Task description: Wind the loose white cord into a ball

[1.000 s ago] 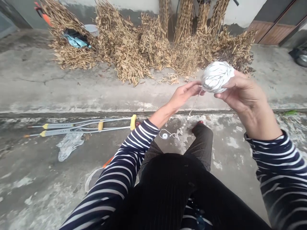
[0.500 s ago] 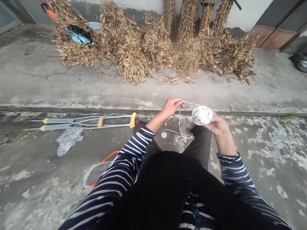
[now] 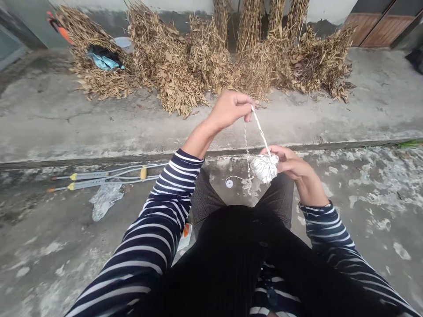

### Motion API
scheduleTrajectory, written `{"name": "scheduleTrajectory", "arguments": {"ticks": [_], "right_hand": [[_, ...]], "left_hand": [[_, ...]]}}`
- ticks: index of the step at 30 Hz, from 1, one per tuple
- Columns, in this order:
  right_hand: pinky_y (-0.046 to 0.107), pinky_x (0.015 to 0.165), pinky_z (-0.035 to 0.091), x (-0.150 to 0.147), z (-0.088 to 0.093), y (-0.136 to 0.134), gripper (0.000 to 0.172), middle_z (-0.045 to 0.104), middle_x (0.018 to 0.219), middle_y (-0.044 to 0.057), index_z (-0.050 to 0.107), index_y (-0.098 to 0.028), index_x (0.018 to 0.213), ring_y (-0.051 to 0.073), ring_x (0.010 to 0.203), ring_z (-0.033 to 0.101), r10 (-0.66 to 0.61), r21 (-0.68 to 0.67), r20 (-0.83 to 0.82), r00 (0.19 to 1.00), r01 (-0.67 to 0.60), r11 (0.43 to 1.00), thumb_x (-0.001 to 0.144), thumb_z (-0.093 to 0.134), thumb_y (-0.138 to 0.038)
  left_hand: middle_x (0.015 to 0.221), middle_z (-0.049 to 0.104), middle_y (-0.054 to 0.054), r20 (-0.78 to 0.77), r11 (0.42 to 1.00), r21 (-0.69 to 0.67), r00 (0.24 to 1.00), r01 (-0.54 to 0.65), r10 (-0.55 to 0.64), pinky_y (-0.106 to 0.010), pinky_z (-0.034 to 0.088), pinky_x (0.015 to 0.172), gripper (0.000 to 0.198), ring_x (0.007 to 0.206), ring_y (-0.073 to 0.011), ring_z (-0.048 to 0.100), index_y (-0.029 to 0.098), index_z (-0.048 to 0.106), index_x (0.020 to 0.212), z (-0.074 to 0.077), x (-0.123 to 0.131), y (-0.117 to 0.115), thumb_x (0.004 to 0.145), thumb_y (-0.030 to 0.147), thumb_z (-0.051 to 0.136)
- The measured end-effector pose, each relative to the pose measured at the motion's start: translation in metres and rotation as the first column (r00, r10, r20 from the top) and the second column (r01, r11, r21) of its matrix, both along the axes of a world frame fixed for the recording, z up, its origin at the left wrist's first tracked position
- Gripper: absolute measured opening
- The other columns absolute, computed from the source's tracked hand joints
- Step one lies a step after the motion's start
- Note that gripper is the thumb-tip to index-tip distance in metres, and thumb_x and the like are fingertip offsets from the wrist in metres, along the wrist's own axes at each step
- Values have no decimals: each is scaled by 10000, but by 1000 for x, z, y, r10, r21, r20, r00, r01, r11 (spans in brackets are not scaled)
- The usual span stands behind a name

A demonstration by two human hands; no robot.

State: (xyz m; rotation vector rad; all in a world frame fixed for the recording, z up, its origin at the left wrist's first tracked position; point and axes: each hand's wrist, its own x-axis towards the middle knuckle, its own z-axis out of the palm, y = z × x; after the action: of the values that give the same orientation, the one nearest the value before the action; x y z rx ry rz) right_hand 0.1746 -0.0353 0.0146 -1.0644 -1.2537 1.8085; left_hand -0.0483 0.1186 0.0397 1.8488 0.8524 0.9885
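My right hand (image 3: 291, 165) is wrapped round a small white ball of twisted cord (image 3: 264, 167) held above my knees. A taut length of the white cord (image 3: 259, 129) runs up from the ball to my left hand (image 3: 231, 109), which pinches it between thumb and fingers at chest height. A thinner loose strand (image 3: 246, 154) hangs from the left hand down to a tangle on the ground. A small white ring (image 3: 229, 183) lies on the concrete between my legs.
Two metal crutches (image 3: 105, 177) with yellow grips lie on the ground at left, by a crumpled clear plastic bag (image 3: 104, 200). Bundles of dry brown plants (image 3: 205, 61) lean against the far wall. A low concrete step edge (image 3: 99, 157) crosses the scene.
My left hand has risen and pulled the cord up out of the ball. The right hand with the ball dropped from face height to just above my knees.
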Motion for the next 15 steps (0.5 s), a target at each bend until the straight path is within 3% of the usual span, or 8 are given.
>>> {"name": "scheduleTrajectory", "arguments": {"ticks": [1, 3, 7, 10, 12, 15], "right_hand": [[202, 526, 529, -1, -2, 3, 528, 667, 861, 35, 657, -140, 1067, 111, 649, 609, 13, -13, 10, 1000, -13, 1000, 560, 796, -187], [209, 481, 514, -5, -8, 8, 531, 648, 804, 22, 639, -137, 1074, 109, 596, 588, -6, -51, 25, 1000, 8, 999, 568, 782, -207], [197, 429, 486, -10, -30, 14, 578, 644, 786, 25, 656, -135, 1042, 121, 607, 593, -167, -189, 111, 980, 186, 964, 492, 799, -245], [204, 421, 487, -9, -50, 16, 590, 657, 849, 45, 660, -121, 975, 135, 642, 608, -384, -213, 189, 904, 419, 883, 409, 798, -213], [201, 420, 484, -6, -64, 17, 602, 650, 900, 35, 628, -129, 955, 118, 642, 592, -531, -162, 215, 819, 566, 808, 380, 788, -204], [180, 420, 466, 3, -81, 21, 646, 617, 953, 5, 564, -154, 974, 80, 645, 546, -729, -35, 218, 649, 752, 658, 367, 777, -219]], "left_hand": [[690, 660, 17, -38, 999, 26, 999, -32, 33, -318, 533, 904, 193, 812, -145, 708, 109, 733, 813, 3, -2, 7, 871, 170, 559], [667, 635, 5, -124, 996, 33, 989, -79, 82, -303, 527, 886, 137, 851, -172, 703, 103, 719, 777, -6, -5, 16, 822, 127, 592], [566, 574, -10, -349, 992, -59, 933, -110, 82, -286, 518, 811, 117, 793, -189, 661, 144, 672, 646, -61, -10, 8, 714, 55, 639], [524, 580, -16, -468, 985, -140, 883, -100, 23, -284, 514, 756, 178, 686, -167, 618, 183, 647, 581, -95, -20, -13, 732, 94, 614], [576, 647, -25, -402, 972, -206, 915, -111, 19, -289, 529, 774, 178, 678, -159, 624, 191, 667, 608, -100, -30, -28, 756, 134, 587], [721, 738, -42, -144, 937, -333, 988, -102, 56, -324, 556, 851, 151, 757, -170, 683, 190, 699, 695, -84, -48, -49, 792, 218, 586]]}}
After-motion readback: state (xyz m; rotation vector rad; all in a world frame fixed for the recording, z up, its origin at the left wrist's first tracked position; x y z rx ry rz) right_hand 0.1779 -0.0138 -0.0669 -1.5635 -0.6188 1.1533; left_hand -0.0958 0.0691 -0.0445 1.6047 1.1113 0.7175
